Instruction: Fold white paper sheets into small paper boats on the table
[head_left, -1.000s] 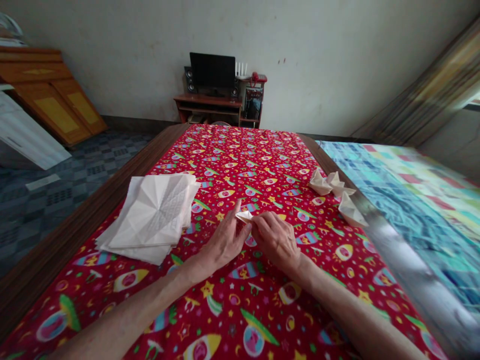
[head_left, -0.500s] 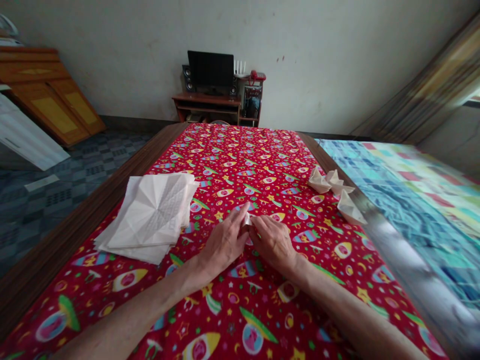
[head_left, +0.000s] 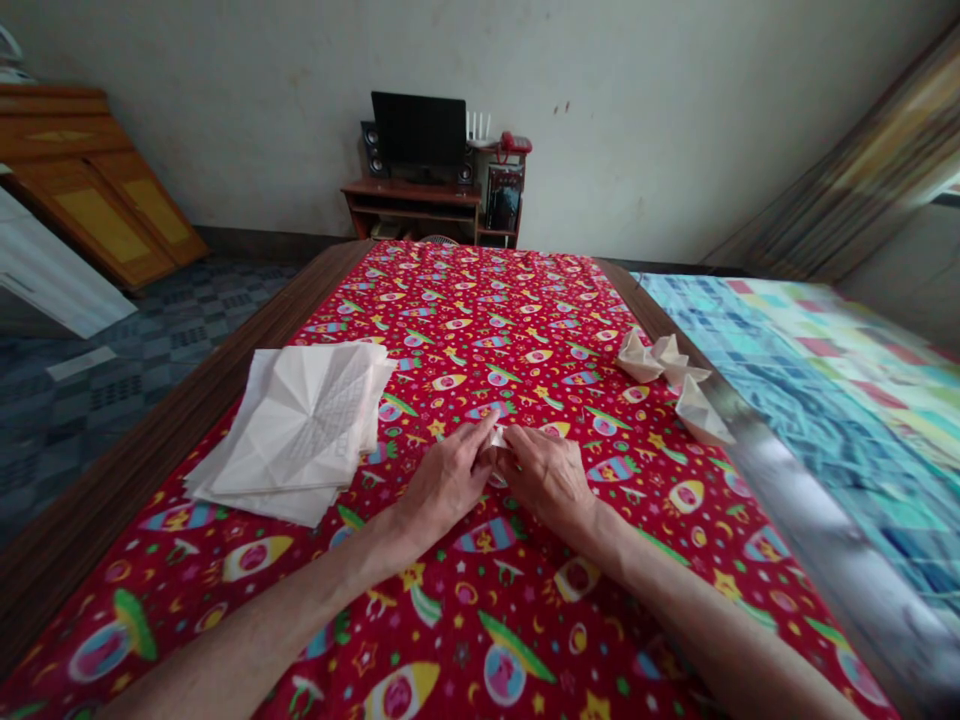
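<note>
On the cloth (head_left: pixel 480 600) over a table (head_left: pixel 289 315): a paper stack (head_left: pixel 307 420) left, a small paper piece (head_left: pixel 498 437) at centre between left hand (head_left: pixel 450 472) and right hand (head_left: pixel 551 475), folded paper shapes (head_left: pixel 701 412) near the right edge. Beyond: monitor (head_left: pixel 418 130) behind, bed (head_left: pixel 757 370) right, cabinet (head_left: pixel 105 200) far left.

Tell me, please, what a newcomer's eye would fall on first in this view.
Probably the bright red patterned cloth, running up the middle. Near its centre, the left hand and right hand hold a small white paper. Creased white sheets lie stacked to their left, and folded paper shapes sit along the cloth's right side.
</note>
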